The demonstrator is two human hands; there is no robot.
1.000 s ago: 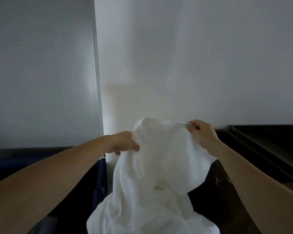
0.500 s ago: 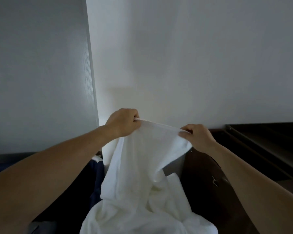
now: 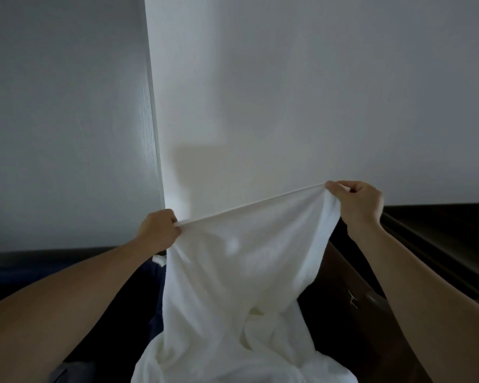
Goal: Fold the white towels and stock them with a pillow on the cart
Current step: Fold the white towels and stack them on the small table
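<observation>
Here, towel [image 3: 233, 272] taut, dark furniture [image 3: 440, 233] beside

I see little of what carries things here. A dark wooden ledge [image 3: 440, 233] runs along the right side below the white wall, and I cannot make out anything lying on it. Low in the middle, the white towel [image 3: 233, 313] bunches in a heap at the bottom edge; the surface under it is hidden from me. Left of the heap sits something dark blue [image 3: 150, 294], too dim to identify.

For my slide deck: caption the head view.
Left hand and right hand stretch a white towel's top edge taut before a pale wall.
</observation>
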